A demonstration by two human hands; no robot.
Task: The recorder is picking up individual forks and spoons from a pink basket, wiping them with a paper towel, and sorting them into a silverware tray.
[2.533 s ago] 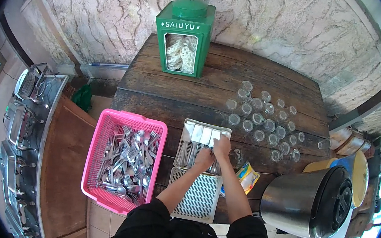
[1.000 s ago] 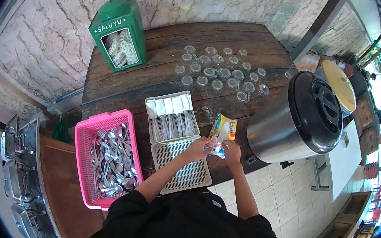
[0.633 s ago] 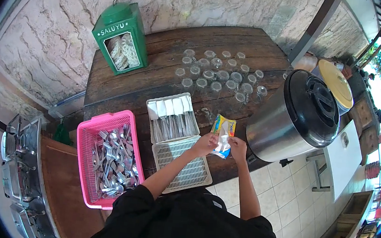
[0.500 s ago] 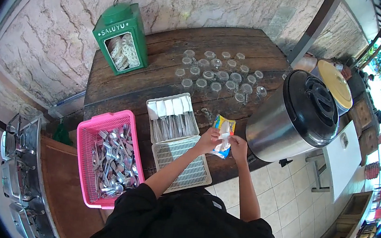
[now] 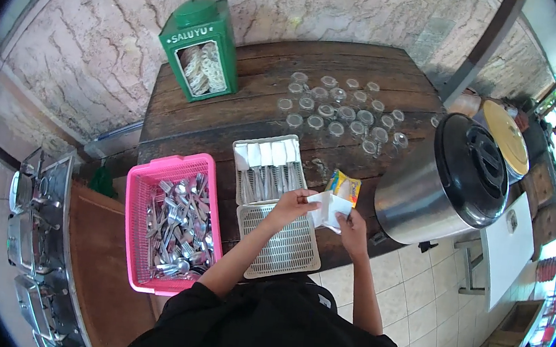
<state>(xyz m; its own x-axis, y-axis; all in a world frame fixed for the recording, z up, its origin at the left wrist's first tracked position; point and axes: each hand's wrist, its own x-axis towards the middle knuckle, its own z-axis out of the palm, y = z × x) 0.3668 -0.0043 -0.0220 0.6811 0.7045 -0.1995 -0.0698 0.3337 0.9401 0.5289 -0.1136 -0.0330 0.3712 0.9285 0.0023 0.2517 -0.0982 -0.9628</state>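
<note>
A white paper napkin (image 5: pixel 327 210), partly unfolded, is stretched between my two hands. My left hand (image 5: pixel 293 207) pinches its left edge, and my right hand (image 5: pixel 353 234) grips the lower right side. Just behind the napkin lies a yellow and blue plastic packet (image 5: pixel 346 186), partly covered by it. To the left sits a white plastic basket (image 5: pixel 235 169) where several forks and spoons (image 5: pixel 265 180) lie in a row, their upper ends wrapped in white napkins. A perforated white tray (image 5: pixel 277 244) adjoins its near side, below my left hand.
A pink basket (image 5: pixel 131 226) full of loose spoons and forks stands at the left. Upturned glass mugs (image 5: pixel 338 112) cover the table's far right part. A big steel drink container (image 5: pixel 419 188) with a black lid rises beside my right hand. A green box (image 5: pixel 228 53) stands far left.
The napkin has come up off the packet and is opened wider between my hands. The whole view has shifted slightly, so the table's things appear further right.
</note>
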